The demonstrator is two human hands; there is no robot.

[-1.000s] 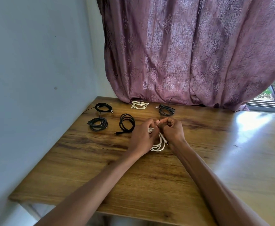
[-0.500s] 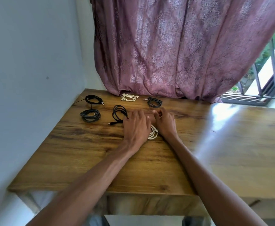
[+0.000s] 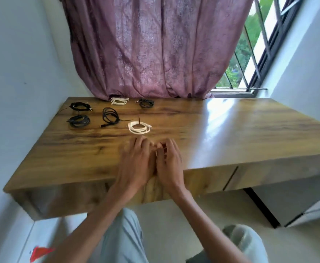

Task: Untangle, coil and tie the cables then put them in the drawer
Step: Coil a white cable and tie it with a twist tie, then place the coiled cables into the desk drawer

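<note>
The round white coiled cable (image 3: 139, 127) is lying just past both hands, nearer the left hand (image 3: 136, 160), whose fingers are loosely spread and holding nothing, while the right hand (image 3: 169, 162) fingers are curling, and I cannot tell if they are pinching anything.

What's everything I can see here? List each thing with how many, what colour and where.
White cable coils: two; one tied near the table's middle, one at the back by the curtain.
Black cable coils: four; three at the back left, one at the back by the curtain.
Table: one, brown wood, against the wall.
Drawer front: one, wood, under the tabletop at right.
Curtain: one, mauve, behind the table.
Window: one, dark-barred, at right.
Red scrap: one, on the floor at lower left.
Hands: left hand and right hand, side by side at the table's front edge; blurred, their hold unclear.
</note>
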